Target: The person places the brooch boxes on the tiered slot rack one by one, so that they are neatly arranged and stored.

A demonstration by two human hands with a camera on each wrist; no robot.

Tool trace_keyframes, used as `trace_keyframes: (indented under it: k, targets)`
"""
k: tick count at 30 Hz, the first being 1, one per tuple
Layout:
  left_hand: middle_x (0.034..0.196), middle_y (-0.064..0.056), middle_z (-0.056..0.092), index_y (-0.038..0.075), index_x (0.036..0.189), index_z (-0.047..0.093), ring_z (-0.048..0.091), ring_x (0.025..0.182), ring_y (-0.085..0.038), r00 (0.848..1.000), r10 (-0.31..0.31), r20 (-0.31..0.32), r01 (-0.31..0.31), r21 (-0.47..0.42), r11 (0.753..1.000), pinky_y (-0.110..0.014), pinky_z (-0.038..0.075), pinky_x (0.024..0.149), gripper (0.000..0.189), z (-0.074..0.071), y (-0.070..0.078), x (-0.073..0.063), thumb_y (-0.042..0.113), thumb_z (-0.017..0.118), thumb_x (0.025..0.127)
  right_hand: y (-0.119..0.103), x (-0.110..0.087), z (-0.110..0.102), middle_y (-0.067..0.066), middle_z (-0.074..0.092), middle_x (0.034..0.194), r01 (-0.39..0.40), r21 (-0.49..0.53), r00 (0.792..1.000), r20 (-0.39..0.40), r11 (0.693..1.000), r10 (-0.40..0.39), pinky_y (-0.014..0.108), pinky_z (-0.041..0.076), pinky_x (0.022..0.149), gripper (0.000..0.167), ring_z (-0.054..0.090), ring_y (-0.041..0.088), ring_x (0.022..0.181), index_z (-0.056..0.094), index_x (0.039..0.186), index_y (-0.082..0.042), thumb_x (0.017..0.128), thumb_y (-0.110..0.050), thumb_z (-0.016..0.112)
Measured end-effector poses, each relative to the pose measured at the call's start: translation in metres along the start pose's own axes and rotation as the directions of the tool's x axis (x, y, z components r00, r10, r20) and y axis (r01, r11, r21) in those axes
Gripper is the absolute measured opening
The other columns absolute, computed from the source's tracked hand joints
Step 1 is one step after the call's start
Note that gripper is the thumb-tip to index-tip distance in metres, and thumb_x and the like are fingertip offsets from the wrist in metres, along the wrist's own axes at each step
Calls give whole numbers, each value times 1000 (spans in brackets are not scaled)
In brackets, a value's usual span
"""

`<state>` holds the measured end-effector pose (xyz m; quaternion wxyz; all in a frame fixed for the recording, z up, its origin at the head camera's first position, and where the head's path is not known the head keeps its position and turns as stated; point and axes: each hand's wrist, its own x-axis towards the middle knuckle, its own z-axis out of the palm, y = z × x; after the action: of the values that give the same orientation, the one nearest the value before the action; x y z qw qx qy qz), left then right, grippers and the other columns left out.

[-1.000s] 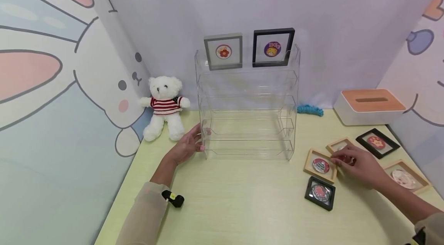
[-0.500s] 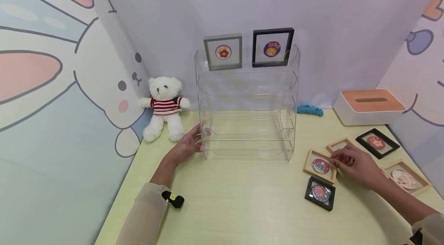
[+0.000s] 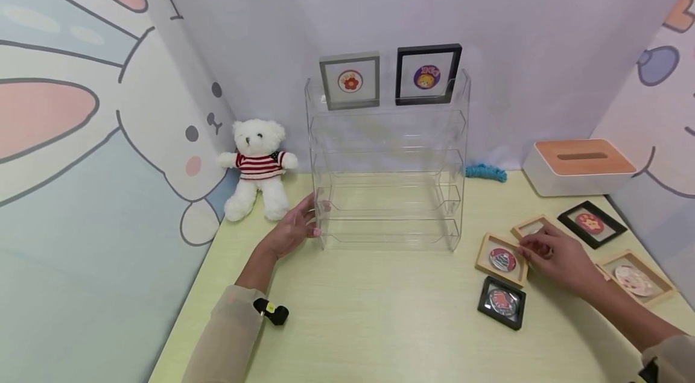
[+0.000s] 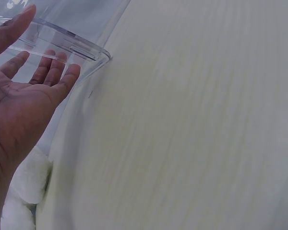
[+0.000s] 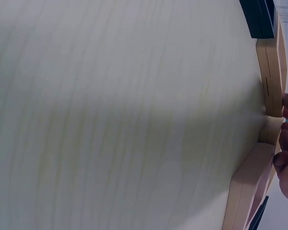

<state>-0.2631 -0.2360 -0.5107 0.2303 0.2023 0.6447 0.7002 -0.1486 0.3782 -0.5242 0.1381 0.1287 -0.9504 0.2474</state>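
Head view: square pale-wood frame point(image 3: 500, 276), right of clear acrylic tiered rack point(image 3: 385, 229), touched by right hand point(image 3: 564, 259), clamping unclear; best lifted level. Left hand point(image 3: 291, 229): grip apart.

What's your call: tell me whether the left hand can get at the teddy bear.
Probably yes. The left hand is at the left side of the clear rack, near the feet of the white teddy bear, and no object shows between hand and bear.
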Motion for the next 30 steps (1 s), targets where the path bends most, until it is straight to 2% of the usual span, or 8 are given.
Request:
trace_keyframes:
  k: [5, 11, 15, 20, 25, 30]
  targets:
    - [175, -27, 24, 11, 179, 2, 24, 163, -47, 1000, 4, -1, -4, -3, 1000, -29, 49, 110, 107, 1, 0, -1, -12, 64, 95, 0, 2, 5, 1, 56, 92, -33, -19, 999, 30, 999, 33, 23, 39, 60, 12, 43, 1, 77, 86, 101, -5, 90, -5, 89]
    - [175, -27, 24, 11, 179, 2, 23, 163, -48, 1000, 5, -1, -5, -1, 1000, -29, 49, 109, 107, 1, 0, -1, -13, 64, 95, -2, 5, 7, 2, 56, 92, -22, -43, 1000, 12, 999, 22, 23, 41, 59, 10, 43, 1, 77, 86, 98, -4, 90, -4, 89]
    - [175, -27, 25, 12, 179, 2, 24, 162, -48, 1000, 10, 1, -10, 14, 1000, -33, 48, 112, 106, 0, -1, -1, -12, 63, 96, -4, 6, 4, 1, 62, 95, 6, -53, 1000, -15, 999, -7, 22, 42, 60, 11, 46, -1, 79, 84, 99, -7, 91, -2, 87]
    - [175, -27, 25, 12, 179, 3, 25, 162, -47, 1000, 5, 3, -5, 11, 1000, -37, 47, 115, 107, -1, -1, -1, -12, 64, 95, -5, 6, -1, -2, 69, 95, 85, -57, 993, -76, 995, -89, 19, 42, 61, 20, 49, -4, 77, 81, 102, -10, 88, 2, 87]
    - [176, -26, 24, 12, 179, 4, 23, 163, -47, 1000, -2, 5, 2, 6, 1000, -38, 46, 117, 108, -2, 0, -2, -11, 67, 95, -7, 7, -3, -2, 74, 96, 141, -25, 986, -82, 990, -142, 13, 44, 65, 27, 51, -8, 78, 81, 108, -9, 86, 5, 88]
    - [179, -23, 22, 13, 179, 5, 19, 165, -48, 1000, -4, 19, 3, 6, 1000, -40, 43, 119, 108, -3, 1, -1, -11, 67, 95, -9, 9, -8, -3, 75, 105, 117, 42, 991, -65, 992, -115, 7, 47, 73, 27, 57, -11, 87, 81, 113, -14, 93, 3, 84]
